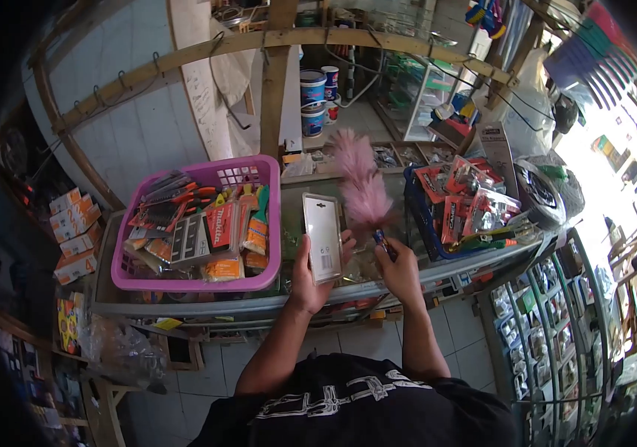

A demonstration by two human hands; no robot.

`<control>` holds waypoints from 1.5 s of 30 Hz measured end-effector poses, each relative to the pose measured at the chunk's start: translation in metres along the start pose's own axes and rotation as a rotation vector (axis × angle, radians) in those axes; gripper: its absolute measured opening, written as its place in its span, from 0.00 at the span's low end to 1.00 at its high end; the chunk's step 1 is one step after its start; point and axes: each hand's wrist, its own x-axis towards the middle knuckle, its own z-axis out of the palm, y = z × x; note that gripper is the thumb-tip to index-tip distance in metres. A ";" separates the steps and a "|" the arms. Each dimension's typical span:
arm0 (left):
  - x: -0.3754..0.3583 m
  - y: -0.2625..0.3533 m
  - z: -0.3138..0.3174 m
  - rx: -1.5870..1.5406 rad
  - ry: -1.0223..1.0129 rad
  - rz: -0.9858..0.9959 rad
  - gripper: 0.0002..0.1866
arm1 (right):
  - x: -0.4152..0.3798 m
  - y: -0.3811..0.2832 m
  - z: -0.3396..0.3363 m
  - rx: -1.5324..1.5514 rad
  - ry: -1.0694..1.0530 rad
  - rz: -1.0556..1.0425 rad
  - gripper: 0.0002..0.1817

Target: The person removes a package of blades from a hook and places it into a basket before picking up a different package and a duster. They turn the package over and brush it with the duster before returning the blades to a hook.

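Observation:
My left hand (309, 279) is closed around a flat blister pack (323, 238), held upright with its pale, barcoded back toward me. In my right hand (400, 272) is the dark handle of a pink feather duster (363, 186), its plumes pointing away over the counter. The duster and the pack are side by side, a small gap between them. Left of my hands stands a purple plastic basket (270, 223) filled with packaged paintbrushes and other carded tools. To the right, a dark blue basket (421, 216) holds several red-carded packs.
Both baskets stand on a glass-topped counter (296, 298) with a metal front edge. Above it runs a wooden beam (221, 54) with hanging wire hooks. Orange-and-white boxes (74, 235) are stacked at left. Black rolled material (549, 190) lies at right, above a wire rack (549, 320) of small packs.

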 end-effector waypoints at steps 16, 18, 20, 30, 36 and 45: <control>-0.014 0.004 -0.017 0.177 0.073 -0.055 0.36 | 0.006 0.027 0.067 -0.303 0.048 -0.327 0.23; -0.013 0.003 -0.020 0.206 0.098 -0.066 0.36 | 0.009 0.024 0.062 -0.273 -0.010 -0.271 0.24; -0.013 0.003 -0.020 0.249 0.113 -0.067 0.37 | 0.009 0.019 0.055 -0.239 -0.040 -0.246 0.26; -0.016 0.028 0.059 0.668 -0.223 0.208 0.49 | -0.027 -0.101 -0.035 0.033 -0.493 -0.431 0.54; -0.016 0.057 0.121 0.795 -0.268 0.479 0.59 | -0.043 -0.146 -0.053 -0.076 -0.326 -0.764 0.63; -0.012 0.103 0.176 1.104 -0.315 0.713 0.64 | -0.030 -0.197 -0.078 -0.358 0.037 -1.173 0.50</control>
